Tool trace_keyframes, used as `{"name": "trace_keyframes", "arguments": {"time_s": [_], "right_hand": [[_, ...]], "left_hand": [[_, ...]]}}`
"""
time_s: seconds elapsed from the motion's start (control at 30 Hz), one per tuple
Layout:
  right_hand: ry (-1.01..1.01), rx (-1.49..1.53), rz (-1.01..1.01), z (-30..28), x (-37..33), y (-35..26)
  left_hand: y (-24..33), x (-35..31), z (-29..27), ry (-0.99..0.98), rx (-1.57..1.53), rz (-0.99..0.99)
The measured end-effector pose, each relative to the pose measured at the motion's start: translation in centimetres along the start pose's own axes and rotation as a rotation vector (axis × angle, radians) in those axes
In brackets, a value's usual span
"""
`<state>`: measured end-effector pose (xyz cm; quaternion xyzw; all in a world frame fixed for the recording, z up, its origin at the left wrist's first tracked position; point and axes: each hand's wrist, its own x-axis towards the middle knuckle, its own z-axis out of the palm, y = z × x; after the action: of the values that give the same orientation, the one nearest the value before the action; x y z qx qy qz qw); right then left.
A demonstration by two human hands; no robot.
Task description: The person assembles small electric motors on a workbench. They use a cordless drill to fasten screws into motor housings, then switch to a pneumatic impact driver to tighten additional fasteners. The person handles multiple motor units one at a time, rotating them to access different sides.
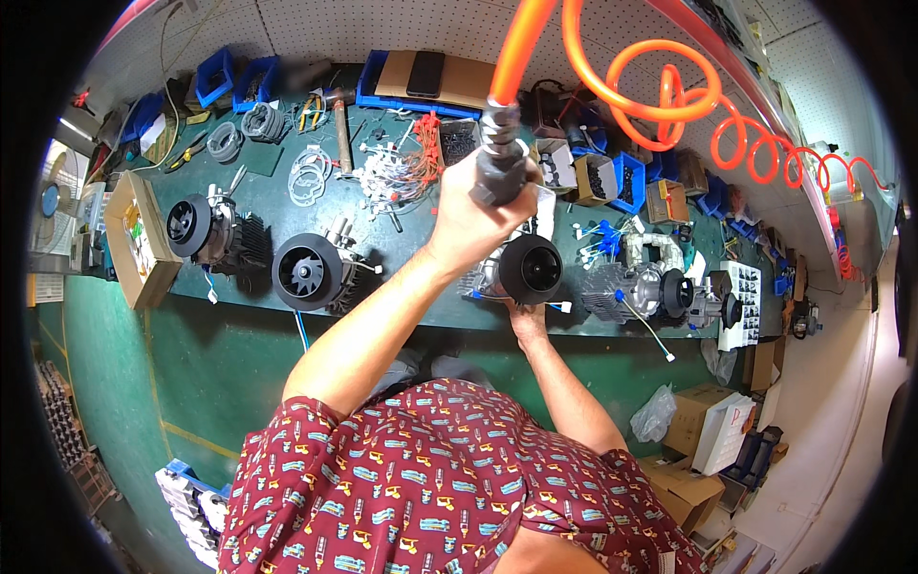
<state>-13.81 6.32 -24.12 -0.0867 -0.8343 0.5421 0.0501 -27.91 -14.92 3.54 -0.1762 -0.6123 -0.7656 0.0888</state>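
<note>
My left hand (464, 218) is closed round an air tool (501, 172) with a dark collar and metal fitting, joined to an orange hose (521, 53). The tool stands upright over a motor unit with a round black fan housing (530, 270), at the bench's near edge. Below that unit, my right hand (527, 322) grips its near side, its fingertips partly hidden. The working end of the tool is hidden by my left hand. Two similar fan motors (307, 274) (206, 230) stand to the left, and another motor (645, 290) to the right.
Blue and cardboard parts bins (628, 184) line the back of the green bench. Cable ties and red-and-white wiring (392, 174), a hammer (341, 134) and grey rings (309, 176) lie on it. A coiled hose (755, 158) hangs at upper right. Cardboard boxes (696, 417) stand on the floor, right.
</note>
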Motion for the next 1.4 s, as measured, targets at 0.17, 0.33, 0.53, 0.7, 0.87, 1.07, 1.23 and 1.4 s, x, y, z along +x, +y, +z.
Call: {"name": "trace_keyframes", "arguments": {"time_s": [0.17,0.33,0.53,0.7,0.87,1.07,1.23,1.4], "right_hand": [[-0.075,0.160,0.138,-0.4,0.2,-0.9],[-0.006,0.515,0.331,-0.2,-0.1,-2.2],[-0.047,0.507,0.295,0.0,-0.3,-1.9],[-0.080,-0.090,0.079,-0.7,0.3,-2.3],[-0.043,-0.110,0.050,-0.3,0.1,-6.1],[0.009,0.022,0.000,0.2,0.8,-1.6],[-0.023,0.075,-0.053,0.6,1.3,-3.0],[0.068,0.205,-0.198,1.8,1.9,-0.8]], "left_hand": [[-0.1,1.4,1.6,-0.414,-0.024,-0.038],[-0.4,1.9,3.5,-0.591,0.016,-0.034],[-1.2,2.3,4.4,-0.551,0.072,0.000],[-1.7,2.3,4.1,-0.445,0.028,-0.013],[-1.7,2.3,3.8,-0.427,0.027,0.033],[-1.4,2.0,4.2,-0.410,0.082,-0.002],[-1.1,0.9,4.5,-0.347,0.136,0.049],[-0.4,0.7,4.4,-0.237,0.064,0.009]]}}
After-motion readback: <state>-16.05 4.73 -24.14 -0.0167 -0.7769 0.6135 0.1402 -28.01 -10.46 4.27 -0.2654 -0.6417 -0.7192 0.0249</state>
